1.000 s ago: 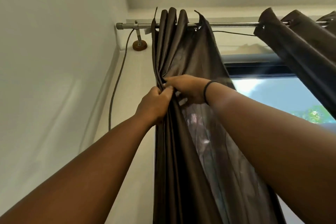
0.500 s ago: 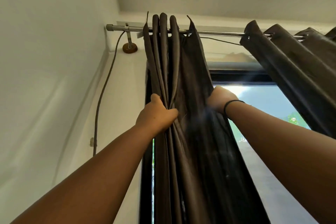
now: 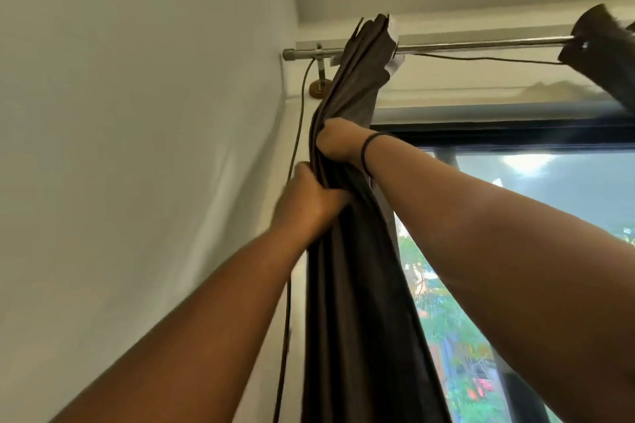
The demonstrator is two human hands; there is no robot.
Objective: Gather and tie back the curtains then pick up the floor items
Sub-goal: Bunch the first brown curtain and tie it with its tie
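The dark brown left curtain hangs from a metal rod, bunched into one narrow bundle near the wall corner. My left hand is closed around the bundle from the left. My right hand, with a black band on its wrist, grips the same bundle just above, fingers wrapped behind the fabric. A second dark curtain hangs on the rod at the far right, mostly out of frame. No floor items are in view.
A white wall stands close on the left. A thin cable runs down the corner beside the curtain. The rod bracket sits above. The window behind shows trees outside.
The spread folds have been pulled together into one tight bundle. My right hand came left from the curtain's right edge and closed on the bundle above my left hand.
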